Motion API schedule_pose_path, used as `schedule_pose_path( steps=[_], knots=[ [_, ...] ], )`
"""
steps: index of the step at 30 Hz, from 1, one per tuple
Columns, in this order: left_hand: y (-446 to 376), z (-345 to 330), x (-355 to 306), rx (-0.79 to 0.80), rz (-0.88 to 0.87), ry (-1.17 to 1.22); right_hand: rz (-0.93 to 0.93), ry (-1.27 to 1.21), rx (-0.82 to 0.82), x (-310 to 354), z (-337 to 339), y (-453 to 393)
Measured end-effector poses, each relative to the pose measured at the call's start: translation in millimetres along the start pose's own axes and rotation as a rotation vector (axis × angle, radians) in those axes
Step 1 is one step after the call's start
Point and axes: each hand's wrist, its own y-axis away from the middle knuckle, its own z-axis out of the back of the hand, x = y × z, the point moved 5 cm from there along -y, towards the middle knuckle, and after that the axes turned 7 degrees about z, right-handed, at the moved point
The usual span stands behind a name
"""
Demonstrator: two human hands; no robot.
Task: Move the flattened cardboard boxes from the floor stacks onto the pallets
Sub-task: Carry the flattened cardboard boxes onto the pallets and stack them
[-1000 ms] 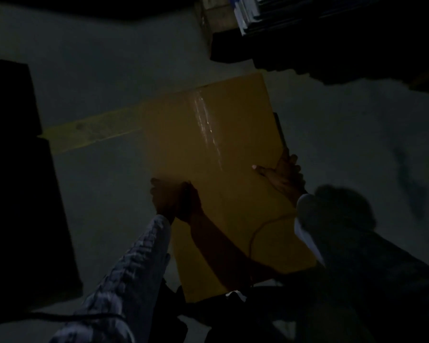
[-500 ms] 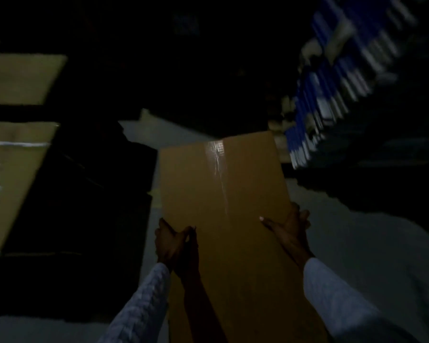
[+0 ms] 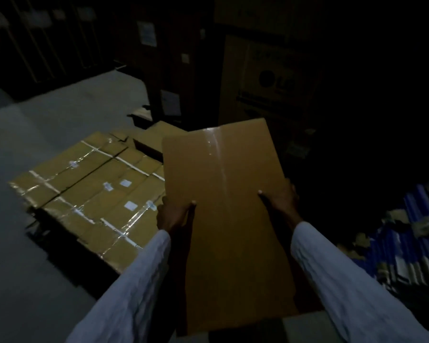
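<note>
Two hands: both are gripping one flattened cardboard box (image 3: 223, 206) in the head view, holding it in the air at the centre of the frame.
Left hand (image 3: 172, 215): sitting at 9 o'clock on the box, it is clasping the left edge, thumb lying on the top face and the fingers going out of sight beneath.
Right hand (image 3: 281, 201): sitting at 3 o'clock on the box, it is clasping the right edge, thumb pressing on the top face, fingers wrapping under.
Box: it is lying nearly flat with its long side running from 6 to 12 o'clock; a strip of clear tape (image 3: 217, 154) is shining along its far half.
Stack of flattened boxes (image 3: 92, 194): lying at 9 o'clock of the held box, low above the grey floor (image 3: 35, 134); tape and small white labels are showing on its top sheets. Whether a pallet is sitting beneath it is too dark to tell.
Sleeves: pale sleeves are covering both forearms.
Tall carton (image 3: 268, 80): standing at 12 o'clock, in deep shadow.
Blue items (image 3: 411, 243): bundled at 3 o'clock, too dim to identify.
</note>
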Motion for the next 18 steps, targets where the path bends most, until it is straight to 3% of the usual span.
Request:
schedule_pose_path(
  steps=[9, 18],
  knots=[
    [-48.3, 203.0, -54.6, -0.236, -0.035, -0.043, 0.11, -0.124, 0.125, 186.1, -101.9, -22.6],
    [-149.7, 328.0, -81.5, -0.373, -0.017, -0.311, 0.036, -0.344, 0.188, 257.1, -229.4, -17.5]
  ],
)
